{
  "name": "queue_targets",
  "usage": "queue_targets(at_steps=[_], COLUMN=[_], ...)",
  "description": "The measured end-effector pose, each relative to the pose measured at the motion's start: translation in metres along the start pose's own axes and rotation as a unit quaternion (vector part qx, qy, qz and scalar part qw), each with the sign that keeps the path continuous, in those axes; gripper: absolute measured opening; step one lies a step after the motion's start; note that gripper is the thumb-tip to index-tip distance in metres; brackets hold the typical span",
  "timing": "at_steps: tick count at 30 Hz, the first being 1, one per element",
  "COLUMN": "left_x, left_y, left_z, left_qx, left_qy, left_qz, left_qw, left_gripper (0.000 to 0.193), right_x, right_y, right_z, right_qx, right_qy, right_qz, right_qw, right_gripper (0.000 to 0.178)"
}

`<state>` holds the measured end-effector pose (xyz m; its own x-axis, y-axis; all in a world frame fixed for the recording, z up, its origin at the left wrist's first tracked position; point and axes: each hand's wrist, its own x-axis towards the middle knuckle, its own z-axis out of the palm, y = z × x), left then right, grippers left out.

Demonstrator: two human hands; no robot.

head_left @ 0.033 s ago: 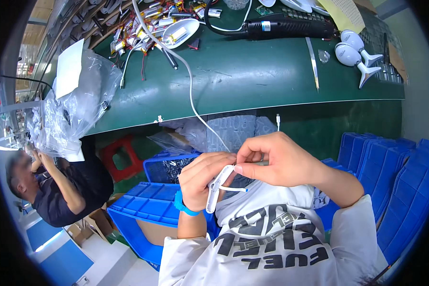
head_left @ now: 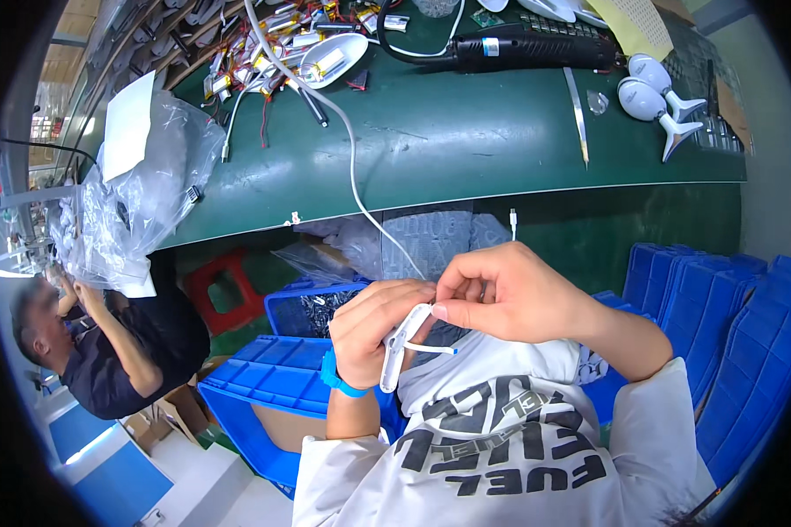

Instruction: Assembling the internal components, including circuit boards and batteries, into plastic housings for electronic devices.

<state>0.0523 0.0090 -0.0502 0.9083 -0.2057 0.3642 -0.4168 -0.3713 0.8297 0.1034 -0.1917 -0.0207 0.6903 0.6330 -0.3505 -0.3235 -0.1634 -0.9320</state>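
White plastic shell (head_left: pixel 395 351), thin and curved, sits in my left hand (head_left: pixel 369 329), fingers closed round its edge, above my lap, below the green desk (head_left: pixel 466 149). My right hand (head_left: pixel 501 294) pinches its white cable (head_left: pixel 431 349). Judged light, stiff, crack-prone; grip the rim. Clear bags (head_left: pixel 136 206) with a white sheet lie desk-left; blue crates (head_left: pixel 264 378) below
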Motion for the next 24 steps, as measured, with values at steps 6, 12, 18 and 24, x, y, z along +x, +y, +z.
queue_targets(at_steps=[6, 12, 18, 24], left_x=[-0.006, -0.01, -0.015, -0.019], left_y=[0.002, 0.005, 0.005, 0.007], left_z=[-0.002, 0.0, 0.001, 0.002], left_qx=[-0.02, -0.014, -0.035, -0.057], left_qy=[0.012, 0.041, 0.054, 0.051], left_qz=[-0.019, -0.028, -0.037, -0.048], left_qw=[1.0, 0.999, 0.997, 0.996], left_gripper=[0.026, 0.023, 0.023, 0.024], right_x=[0.002, 0.002, 0.003, 0.003], right_y=[0.008, 0.008, 0.005, 0.005], right_z=[0.006, 0.01, 0.008, 0.01], right_qx=[0.077, 0.086, 0.081, 0.071], right_qy=[-0.036, -0.023, -0.037, -0.039], right_qz=[0.02, 0.003, 0.003, -0.011], right_qw=[0.996, 0.996, 0.996, 0.997], right_gripper=[0.013, 0.013, 0.013, 0.012])
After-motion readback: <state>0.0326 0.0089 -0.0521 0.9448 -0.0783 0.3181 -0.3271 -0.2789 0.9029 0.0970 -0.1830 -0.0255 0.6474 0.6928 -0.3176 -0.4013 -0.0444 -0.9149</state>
